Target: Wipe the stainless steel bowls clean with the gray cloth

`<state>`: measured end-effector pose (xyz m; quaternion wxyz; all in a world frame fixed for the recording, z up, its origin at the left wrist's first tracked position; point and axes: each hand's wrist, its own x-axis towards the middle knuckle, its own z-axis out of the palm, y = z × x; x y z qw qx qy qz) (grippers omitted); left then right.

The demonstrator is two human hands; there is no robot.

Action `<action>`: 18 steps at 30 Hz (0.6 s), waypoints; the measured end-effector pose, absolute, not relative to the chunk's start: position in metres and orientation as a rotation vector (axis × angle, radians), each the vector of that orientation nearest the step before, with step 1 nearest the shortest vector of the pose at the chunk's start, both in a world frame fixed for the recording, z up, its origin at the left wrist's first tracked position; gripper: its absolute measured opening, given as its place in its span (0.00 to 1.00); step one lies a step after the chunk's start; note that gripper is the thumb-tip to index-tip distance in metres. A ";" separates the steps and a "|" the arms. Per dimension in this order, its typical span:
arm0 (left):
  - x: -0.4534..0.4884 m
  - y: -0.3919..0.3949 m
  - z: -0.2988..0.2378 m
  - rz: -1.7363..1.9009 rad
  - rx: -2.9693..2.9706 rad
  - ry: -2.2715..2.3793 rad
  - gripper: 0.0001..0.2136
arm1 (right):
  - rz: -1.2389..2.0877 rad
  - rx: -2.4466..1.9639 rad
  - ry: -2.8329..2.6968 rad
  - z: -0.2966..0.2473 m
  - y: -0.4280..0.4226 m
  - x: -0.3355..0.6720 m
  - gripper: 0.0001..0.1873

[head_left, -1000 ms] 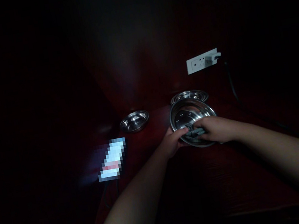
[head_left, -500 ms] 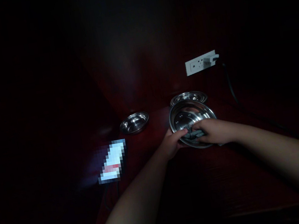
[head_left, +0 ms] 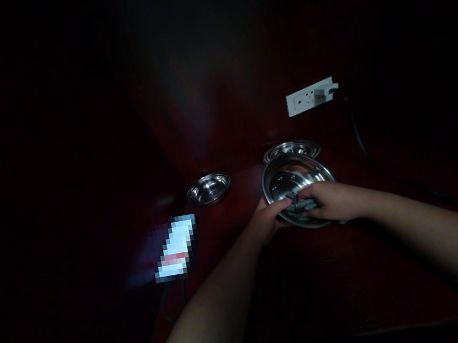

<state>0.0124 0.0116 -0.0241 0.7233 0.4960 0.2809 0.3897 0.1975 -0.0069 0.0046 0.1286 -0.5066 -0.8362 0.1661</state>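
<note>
A shiny metal bowl (head_left: 298, 167) is tilted toward me above the dark red table. My left hand (head_left: 265, 221) grips its lower left rim, thumb over the inside edge and fingers underneath. Inside the bowl my right hand (head_left: 331, 200) is closed on a dark greyish-green cloth (head_left: 300, 205), pressed against the lower wall. Part of the cloth is hidden under the fingers. Just behind the held bowl lies a stack of metal dishes (head_left: 290, 147), partly covered by it. To the left, a smaller metal bowl (head_left: 209, 190) sits upright.
A lit phone (head_left: 175, 248), its screen blurred out, lies left of my left forearm with a cable near it. On the wall behind is a white socket (head_left: 309, 98) with a plug in it and a black cord (head_left: 356, 129) hanging down. The surroundings are very dark.
The whole view has shifted very slightly, so everything appears a little further right. Both hands keep their hold on the bowl and the cloth.
</note>
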 end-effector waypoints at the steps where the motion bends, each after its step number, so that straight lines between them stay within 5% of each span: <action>1: 0.013 0.012 -0.024 0.862 1.095 0.624 0.27 | 0.491 -1.469 -2.435 0.005 -0.007 0.198 0.09; 18: 0.013 0.012 -0.025 0.858 1.092 0.622 0.29 | 0.550 -1.441 -2.431 0.002 -0.006 0.199 0.12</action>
